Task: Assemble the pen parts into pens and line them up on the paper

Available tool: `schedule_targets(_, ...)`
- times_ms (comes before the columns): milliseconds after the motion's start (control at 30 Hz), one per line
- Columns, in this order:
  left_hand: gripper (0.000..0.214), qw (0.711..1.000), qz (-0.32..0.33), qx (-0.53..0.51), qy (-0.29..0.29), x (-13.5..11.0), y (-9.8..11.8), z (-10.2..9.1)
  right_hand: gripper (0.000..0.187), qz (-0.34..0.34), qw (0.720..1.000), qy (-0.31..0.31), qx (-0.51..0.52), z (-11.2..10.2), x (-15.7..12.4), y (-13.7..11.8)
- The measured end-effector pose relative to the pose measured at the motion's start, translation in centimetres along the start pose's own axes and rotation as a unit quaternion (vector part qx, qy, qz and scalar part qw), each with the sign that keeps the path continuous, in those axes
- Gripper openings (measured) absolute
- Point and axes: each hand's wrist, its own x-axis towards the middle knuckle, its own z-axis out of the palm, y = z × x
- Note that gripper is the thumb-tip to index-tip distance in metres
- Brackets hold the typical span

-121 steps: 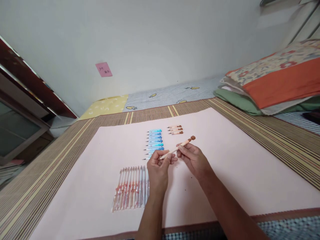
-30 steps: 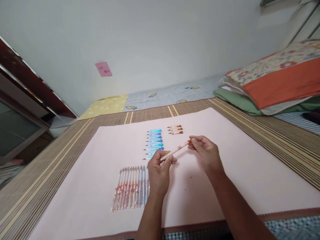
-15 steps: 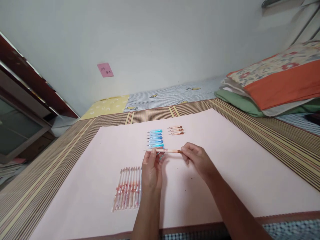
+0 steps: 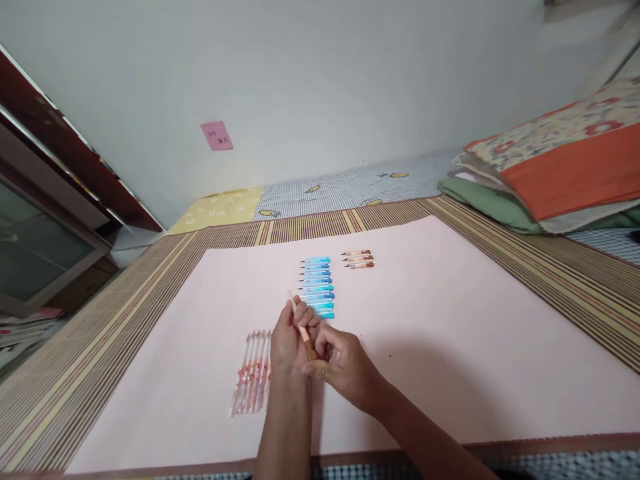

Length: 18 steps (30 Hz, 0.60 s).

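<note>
My left hand [image 4: 287, 337] and my right hand [image 4: 345, 367] are closed together on one pale orange pen [image 4: 301, 328], above the pink sheet [image 4: 450, 333]. The pen points up and to the left, its tip showing above my left fingers. My right fingers pinch its lower end. Just beyond my hands lies a row of several blue pens [image 4: 318, 287]. Under my left wrist lies a row of clear pens with red print [image 4: 253, 372], partly hidden. Three short orange pens [image 4: 359, 259] lie farther back.
The pink sheet covers a striped woven mat [image 4: 550, 260] on a bed. Folded bedding and an orange pillow [image 4: 565, 167] are stacked at the right. A pink note [image 4: 217, 135] is stuck on the wall. A dark cabinet [image 4: 45, 220] stands at the left.
The pen swung from lying level between my spread hands to pointing up-left. My right hand came in leftward and toward me until it met my left hand. The camera shifted slightly.
</note>
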Motion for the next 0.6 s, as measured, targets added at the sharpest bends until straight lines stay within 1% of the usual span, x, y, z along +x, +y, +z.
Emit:
schedule_targets(100, 0.031, 1.0, 0.005, 0.013, -0.009, 0.0, 0.0, -0.2, 0.048, 0.023, 1.0, 0.001, 0.018, 0.3, 0.0, 0.1)
schedule_targets(267, 0.026, 0.998, -0.006, 0.049, -0.04, 0.5, -0.1, -0.9, 0.044, 0.054, 0.998, 0.0, 0.036, 0.6, 0.0, -0.1)
schedule_targets(400, 0.026, 0.997, -0.002, 0.06, -0.043, 0.8, -0.5, -1.0, 0.04, 0.043, 0.998, 0.006, 0.04, 0.3, 0.0, -0.2)
schedule_targets(600, 0.027, 0.997, -0.005, 0.062, -0.041, 0.6, -0.8, -0.5, 0.035, 0.025, 0.999, 0.006, 0.041, -0.1, 0.1, 0.0)
